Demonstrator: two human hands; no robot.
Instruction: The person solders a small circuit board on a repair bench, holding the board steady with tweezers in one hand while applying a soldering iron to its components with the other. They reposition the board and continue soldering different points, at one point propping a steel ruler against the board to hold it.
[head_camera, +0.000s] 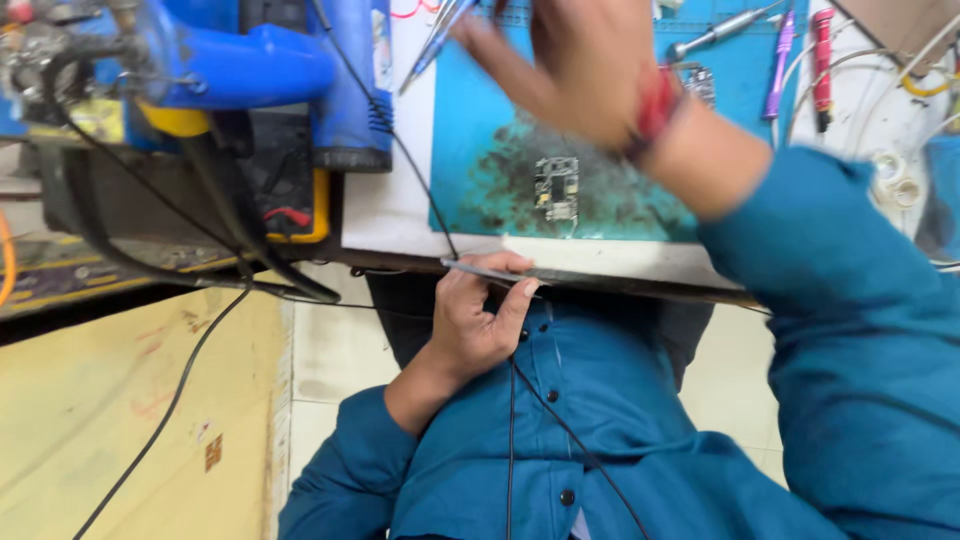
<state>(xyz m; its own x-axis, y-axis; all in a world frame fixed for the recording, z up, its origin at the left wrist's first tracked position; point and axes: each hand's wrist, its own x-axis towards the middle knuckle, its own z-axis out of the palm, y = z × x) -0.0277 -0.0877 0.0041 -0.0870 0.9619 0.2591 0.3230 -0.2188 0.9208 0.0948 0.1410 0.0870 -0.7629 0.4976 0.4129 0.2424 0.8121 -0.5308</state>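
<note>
My left hand (478, 318) grips a thin flat grey piece (500, 272) against the near edge of the work table (385, 215), thumb on top. My right hand (575, 65) is raised and blurred above a teal work mat (470, 120), with a red thread around its wrist. Its outstretched finger is close to a pair of tweezers (432, 45) at the mat's far left corner; whether it holds them is unclear. A small circuit board (556, 188) lies on the stained middle of the mat, below that hand.
A blue and yellow bench device (260, 70) with black cables (200, 340) stands at the left. A metal screwdriver (720, 30), a purple tool (780, 60) and a red tool (822, 65) lie at the mat's far right. White rings (890, 175) sit beyond them.
</note>
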